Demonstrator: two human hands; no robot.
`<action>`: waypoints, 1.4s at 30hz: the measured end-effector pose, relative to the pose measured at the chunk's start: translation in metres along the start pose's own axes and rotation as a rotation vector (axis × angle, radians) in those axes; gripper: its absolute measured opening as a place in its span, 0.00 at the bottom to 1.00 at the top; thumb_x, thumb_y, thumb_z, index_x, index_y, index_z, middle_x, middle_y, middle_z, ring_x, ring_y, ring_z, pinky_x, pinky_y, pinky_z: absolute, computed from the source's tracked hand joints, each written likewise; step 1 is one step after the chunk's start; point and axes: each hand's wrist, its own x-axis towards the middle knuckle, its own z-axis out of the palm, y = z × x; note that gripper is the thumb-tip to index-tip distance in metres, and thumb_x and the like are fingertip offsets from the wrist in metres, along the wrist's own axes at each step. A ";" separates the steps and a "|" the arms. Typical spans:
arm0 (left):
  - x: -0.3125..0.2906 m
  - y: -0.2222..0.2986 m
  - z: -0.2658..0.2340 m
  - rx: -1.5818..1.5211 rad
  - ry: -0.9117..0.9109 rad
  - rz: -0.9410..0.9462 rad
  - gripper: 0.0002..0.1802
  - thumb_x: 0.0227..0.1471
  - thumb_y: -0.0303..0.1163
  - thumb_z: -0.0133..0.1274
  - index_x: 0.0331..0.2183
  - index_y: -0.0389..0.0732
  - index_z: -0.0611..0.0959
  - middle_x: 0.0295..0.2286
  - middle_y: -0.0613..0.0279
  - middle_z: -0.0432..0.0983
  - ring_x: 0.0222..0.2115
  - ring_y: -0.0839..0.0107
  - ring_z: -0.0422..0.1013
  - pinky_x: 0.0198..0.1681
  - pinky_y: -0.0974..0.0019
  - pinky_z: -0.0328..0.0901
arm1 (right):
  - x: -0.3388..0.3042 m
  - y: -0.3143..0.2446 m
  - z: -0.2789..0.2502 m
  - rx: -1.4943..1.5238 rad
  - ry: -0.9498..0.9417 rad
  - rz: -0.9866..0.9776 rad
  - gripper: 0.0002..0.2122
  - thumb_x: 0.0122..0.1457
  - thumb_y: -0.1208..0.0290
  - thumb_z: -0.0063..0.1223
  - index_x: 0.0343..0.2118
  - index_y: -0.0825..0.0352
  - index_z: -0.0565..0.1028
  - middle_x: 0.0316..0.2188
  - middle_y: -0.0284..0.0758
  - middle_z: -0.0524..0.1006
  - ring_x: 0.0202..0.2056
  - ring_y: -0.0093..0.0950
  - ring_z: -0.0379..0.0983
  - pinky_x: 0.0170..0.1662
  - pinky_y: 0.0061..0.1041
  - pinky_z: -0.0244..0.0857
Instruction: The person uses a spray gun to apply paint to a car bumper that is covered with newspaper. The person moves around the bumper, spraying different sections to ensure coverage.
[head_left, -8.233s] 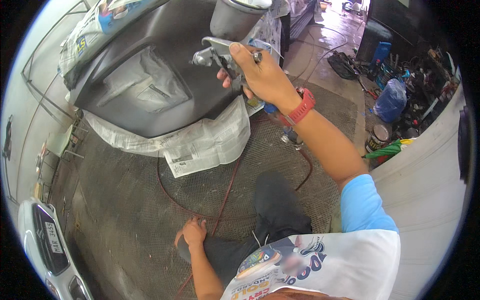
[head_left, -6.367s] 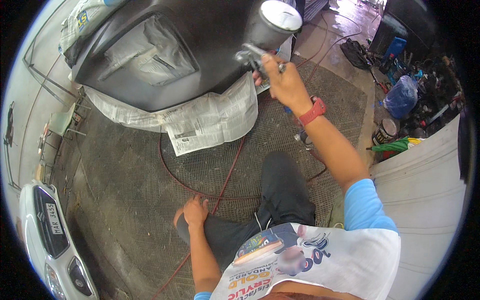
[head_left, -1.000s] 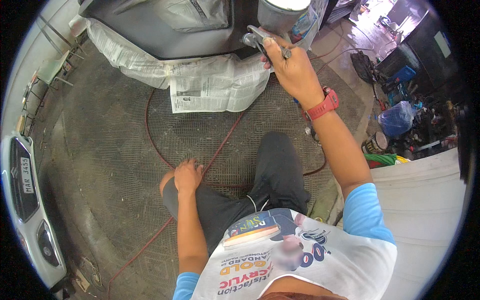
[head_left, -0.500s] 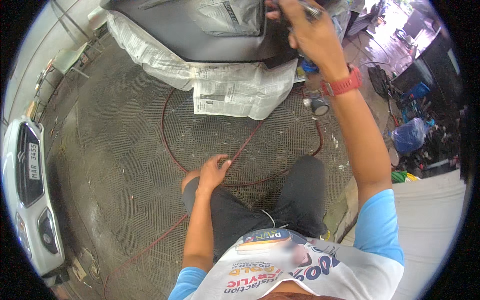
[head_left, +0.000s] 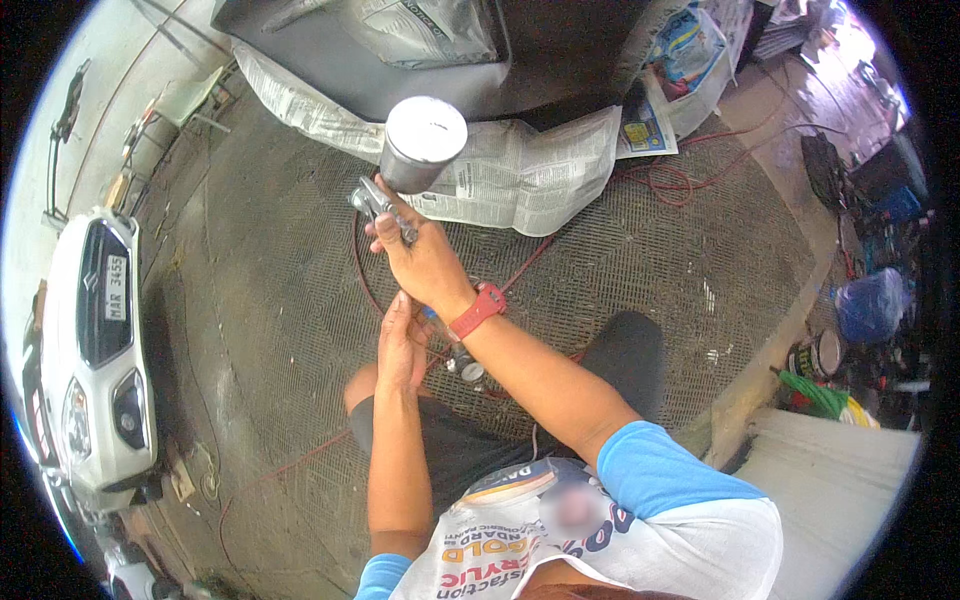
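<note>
The spray gun [head_left: 374, 201] is gripped in the right hand [head_left: 424, 260], near the newspaper [head_left: 540, 180]. The left hand [head_left: 402, 348] is held close below, but its grip cannot be clearly seen.

Two hands [head_left: 425, 262], one spray gun [head_left: 379, 202], one grey cup [head_left: 405, 172], one red wristwatch [head_left: 476, 312], two blue sleeves [head_left: 670, 465], one round gauge [head_left: 469, 370], one licence plate [head_left: 117, 288] and one filled blue bag [head_left: 872, 306] are visible.

the shirt [head_left: 660, 550] bears colourful lettering, the car plate [head_left: 116, 287] dark characters, the newspaper [head_left: 540, 170] small print.
</note>
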 end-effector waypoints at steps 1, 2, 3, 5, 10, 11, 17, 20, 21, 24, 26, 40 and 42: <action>-0.003 -0.004 0.000 -0.018 -0.015 -0.002 0.25 0.72 0.46 0.47 0.58 0.37 0.77 0.54 0.62 0.77 0.55 0.69 0.71 0.58 0.57 0.67 | -0.004 0.003 0.003 0.055 0.003 0.019 0.35 0.70 0.40 0.46 0.70 0.63 0.65 0.24 0.39 0.81 0.29 0.31 0.82 0.40 0.33 0.74; -0.006 -0.004 -0.002 -0.009 -0.007 -0.014 0.24 0.72 0.45 0.47 0.58 0.37 0.77 0.55 0.61 0.76 0.56 0.69 0.71 0.59 0.57 0.66 | -0.007 0.005 0.007 0.111 0.008 0.038 0.34 0.71 0.41 0.46 0.70 0.63 0.65 0.25 0.39 0.81 0.29 0.30 0.82 0.40 0.32 0.75; -0.009 -0.004 -0.005 0.000 0.000 -0.026 0.24 0.72 0.45 0.48 0.58 0.37 0.77 0.56 0.61 0.76 0.57 0.68 0.70 0.60 0.57 0.65 | -0.008 0.008 0.011 0.166 0.014 0.058 0.34 0.72 0.42 0.46 0.70 0.63 0.65 0.26 0.38 0.82 0.29 0.28 0.82 0.39 0.30 0.75; -0.011 -0.005 -0.013 -0.047 0.048 -0.044 0.23 0.71 0.42 0.49 0.58 0.36 0.76 0.57 0.60 0.75 0.59 0.68 0.69 0.66 0.56 0.62 | -0.009 0.006 0.018 0.225 -0.023 0.105 0.33 0.72 0.44 0.45 0.70 0.63 0.65 0.26 0.37 0.82 0.29 0.26 0.82 0.38 0.28 0.75; -0.005 -0.014 -0.022 -0.175 0.117 -0.016 0.25 0.70 0.40 0.50 0.60 0.35 0.74 0.57 0.58 0.76 0.59 0.66 0.71 0.66 0.55 0.62 | 0.001 0.024 0.037 0.276 -0.032 0.088 0.30 0.74 0.49 0.46 0.70 0.65 0.65 0.26 0.34 0.81 0.28 0.22 0.79 0.35 0.25 0.75; -0.004 -0.015 -0.031 -0.212 0.118 -0.037 0.25 0.69 0.40 0.51 0.61 0.35 0.74 0.58 0.57 0.75 0.59 0.64 0.71 0.65 0.53 0.64 | 0.000 0.019 0.042 0.325 -0.032 0.122 0.29 0.74 0.52 0.47 0.70 0.65 0.65 0.26 0.32 0.79 0.29 0.19 0.77 0.34 0.23 0.74; 0.028 0.006 -0.062 -0.284 -0.092 -0.256 0.18 0.67 0.33 0.54 0.54 0.33 0.79 0.51 0.58 0.81 0.52 0.67 0.76 0.61 0.60 0.68 | 0.005 0.028 0.046 0.257 0.034 0.074 0.27 0.75 0.56 0.47 0.72 0.65 0.63 0.28 0.30 0.79 0.30 0.17 0.74 0.39 0.20 0.73; 0.053 -0.003 -0.061 -0.304 -0.121 -0.279 0.18 0.66 0.33 0.55 0.53 0.33 0.80 0.51 0.58 0.81 0.51 0.69 0.77 0.60 0.62 0.68 | 0.012 0.029 0.042 0.191 0.112 0.041 0.27 0.76 0.56 0.43 0.72 0.64 0.62 0.31 0.33 0.80 0.33 0.19 0.75 0.42 0.22 0.74; 0.063 -0.013 -0.072 -0.280 -0.182 -0.285 0.18 0.65 0.32 0.56 0.54 0.34 0.80 0.50 0.59 0.82 0.50 0.71 0.77 0.60 0.63 0.68 | 0.014 0.031 0.040 0.160 0.151 0.020 0.27 0.76 0.55 0.42 0.72 0.64 0.62 0.32 0.33 0.80 0.34 0.19 0.75 0.42 0.23 0.73; 0.097 -0.022 -0.078 -0.266 -0.342 -0.444 0.19 0.65 0.33 0.58 0.54 0.34 0.80 0.50 0.60 0.82 0.51 0.71 0.77 0.60 0.63 0.68 | 0.021 0.036 0.034 0.028 0.260 -0.045 0.28 0.76 0.50 0.40 0.69 0.66 0.65 0.34 0.36 0.81 0.35 0.22 0.76 0.42 0.24 0.73; 0.119 -0.026 -0.094 -0.250 -0.480 -0.489 0.20 0.66 0.36 0.58 0.54 0.35 0.80 0.50 0.62 0.81 0.52 0.71 0.76 0.61 0.62 0.67 | 0.026 0.038 0.035 -0.052 0.308 -0.083 0.29 0.75 0.46 0.38 0.64 0.68 0.69 0.35 0.37 0.82 0.36 0.24 0.78 0.41 0.25 0.73; 0.200 -0.051 -0.135 0.538 -0.998 -0.490 0.30 0.69 0.55 0.48 0.59 0.42 0.78 0.58 0.53 0.75 0.55 0.59 0.74 0.59 0.53 0.66 | -0.013 -0.002 0.056 -0.562 1.114 -0.058 0.32 0.76 0.43 0.29 0.44 0.69 0.80 0.30 0.35 0.84 0.28 0.22 0.80 0.20 0.20 0.65; 0.189 -0.050 -0.145 0.895 -1.059 -0.303 0.29 0.67 0.54 0.51 0.58 0.42 0.78 0.56 0.49 0.77 0.54 0.55 0.76 0.58 0.52 0.68 | -0.022 0.000 0.047 -0.648 1.213 -0.084 0.32 0.76 0.42 0.30 0.45 0.70 0.80 0.30 0.36 0.84 0.28 0.23 0.80 0.20 0.21 0.66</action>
